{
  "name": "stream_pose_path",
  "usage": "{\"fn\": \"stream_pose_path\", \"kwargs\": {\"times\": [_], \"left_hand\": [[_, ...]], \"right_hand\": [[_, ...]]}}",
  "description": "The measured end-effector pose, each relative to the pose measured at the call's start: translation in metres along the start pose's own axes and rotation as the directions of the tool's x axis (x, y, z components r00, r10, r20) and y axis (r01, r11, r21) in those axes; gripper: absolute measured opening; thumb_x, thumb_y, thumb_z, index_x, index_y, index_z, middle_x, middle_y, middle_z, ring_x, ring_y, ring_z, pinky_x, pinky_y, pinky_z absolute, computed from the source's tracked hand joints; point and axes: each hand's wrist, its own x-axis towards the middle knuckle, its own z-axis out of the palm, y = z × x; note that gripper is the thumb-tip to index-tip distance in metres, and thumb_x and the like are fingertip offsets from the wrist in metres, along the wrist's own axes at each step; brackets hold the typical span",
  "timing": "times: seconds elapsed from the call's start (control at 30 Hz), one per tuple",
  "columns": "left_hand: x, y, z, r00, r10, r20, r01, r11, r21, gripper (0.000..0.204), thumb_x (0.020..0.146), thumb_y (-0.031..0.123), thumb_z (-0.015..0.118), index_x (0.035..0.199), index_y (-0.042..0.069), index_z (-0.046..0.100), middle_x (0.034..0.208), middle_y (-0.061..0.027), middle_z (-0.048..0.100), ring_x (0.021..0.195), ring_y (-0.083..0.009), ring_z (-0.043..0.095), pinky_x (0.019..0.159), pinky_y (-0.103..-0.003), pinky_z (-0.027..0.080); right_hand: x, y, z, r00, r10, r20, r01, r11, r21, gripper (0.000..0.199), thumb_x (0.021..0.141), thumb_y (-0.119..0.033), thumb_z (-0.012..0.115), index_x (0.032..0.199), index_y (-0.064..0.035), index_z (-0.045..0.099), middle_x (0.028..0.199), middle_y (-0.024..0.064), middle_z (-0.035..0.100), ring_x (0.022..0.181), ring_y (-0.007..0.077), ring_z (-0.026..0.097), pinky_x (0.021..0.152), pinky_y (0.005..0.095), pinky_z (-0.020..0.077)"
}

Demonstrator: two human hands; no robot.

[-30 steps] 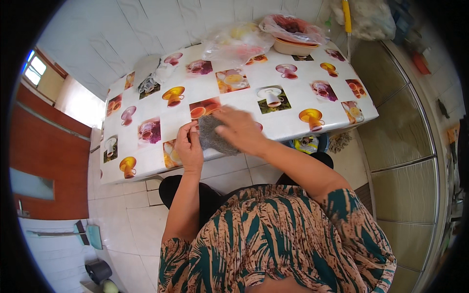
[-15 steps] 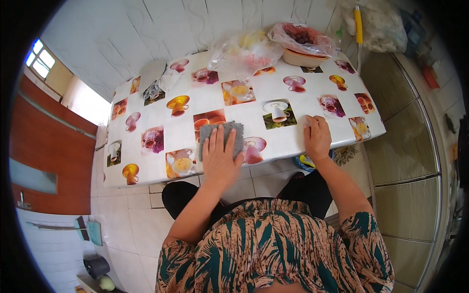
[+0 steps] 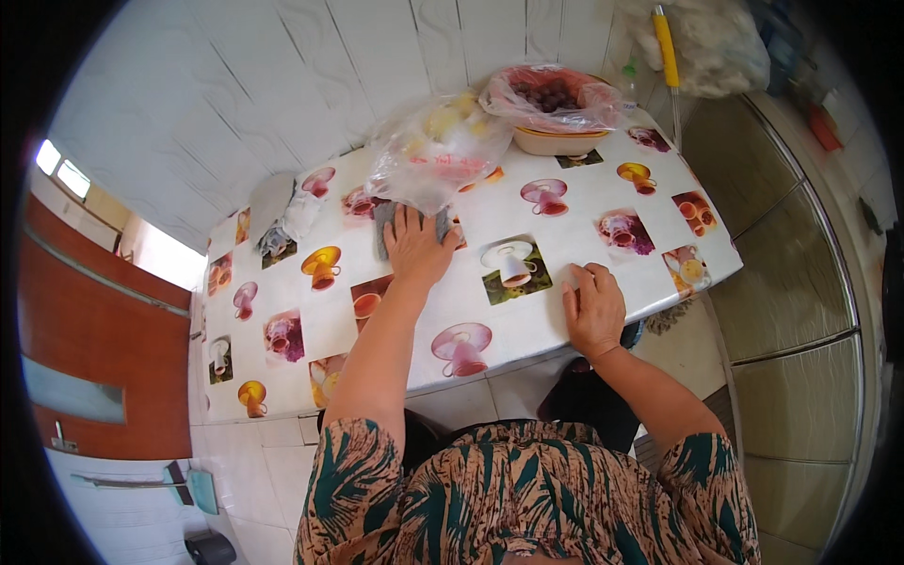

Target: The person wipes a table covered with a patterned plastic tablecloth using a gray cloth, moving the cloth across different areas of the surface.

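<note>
Under my left hand (image 3: 420, 247) lies a grey cloth (image 3: 383, 224), pressed flat on the patterned tablecloth (image 3: 537, 334). The fingers are stretched out over it, and the cloth shows on both sides of them. Just beyond the fingertips sits a clear plastic bag (image 3: 438, 151) with yellowish and pink contents. My right hand (image 3: 595, 309) rests on the tablecloth by the front edge, to the right of a printed white cup. Its fingers are loosely bent with the thumb apart, and nothing shows in it.
At the back stands a cream basin (image 3: 560, 143) lined with a pink bag of dark round fruit. A crumpled plastic bag (image 3: 299, 215) lies back left. Tall cabinet doors (image 3: 786, 282) flank the right side; a brown door (image 3: 104, 320) is at left.
My left hand has pushed the cloth away from me, towards the clear bag at the back. The right hand stays at the table's front edge. The view has shifted somewhat.
</note>
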Motion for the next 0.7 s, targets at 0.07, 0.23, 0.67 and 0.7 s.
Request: {"fn": "stream_pose_path", "kwargs": {"times": [0.07,0.23,0.67,0.7], "left_hand": [[0.01,0.02,0.007,0.999,0.03,-0.013,-0.031,0.998,-0.046,0.069,0.093,0.052,0.047,0.149,0.013,0.039,0.159,-0.013,0.029,0.147,-0.0332,0.021,0.118,-0.052,0.011],[-0.015,0.056,0.027,0.937,0.344,-0.059,-0.345,0.938,-0.016,0.062,0.096,0.045,0.047,0.151,0.018,0.036,0.158,-0.0107,0.03,0.147,-0.0294,0.023,0.118,-0.052,0.013],[-0.19,-0.029,-0.063,0.947,0.283,0.154,-0.279,0.959,-0.046,0.064,0.095,0.035,0.055,0.154,0.022,0.032,0.161,-0.0103,0.022,0.148,-0.0287,0.022,0.119,-0.05,0.015],[-0.184,-0.043,-0.063,0.967,0.217,0.133,-0.213,0.976,-0.041,0.062,0.096,0.038,0.052,0.153,0.021,0.033,0.161,-0.0116,0.024,0.148,-0.0297,0.022,0.118,-0.051,0.016]], "right_hand": [[-0.001,0.0,-0.001,1.0,0.017,0.011,-0.017,1.0,0.013,0.027,0.089,-0.017,0.063,0.113,-0.0033,0.062,0.108,0.0158,0.058,0.094,0.0346,0.058,0.081,0.043,0.048],[-0.001,0.0,0.003,1.0,-0.009,0.003,0.008,1.0,0.014,0.024,0.092,-0.016,0.058,0.112,-0.0035,0.063,0.107,0.0154,0.058,0.094,0.0346,0.058,0.081,0.0431,0.0478],[-0.001,0.004,0.001,0.998,0.02,0.055,-0.021,1.0,0.019,0.022,0.092,-0.014,0.059,0.111,-0.0058,0.062,0.109,0.0144,0.058,0.092,0.0347,0.06,0.08,0.0434,0.0495],[0.001,0.003,0.0,0.996,0.016,0.085,-0.017,1.0,0.015,0.02,0.092,-0.014,0.059,0.11,-0.0059,0.062,0.107,0.0149,0.057,0.091,0.0356,0.06,0.079,0.0435,0.0499]]}}
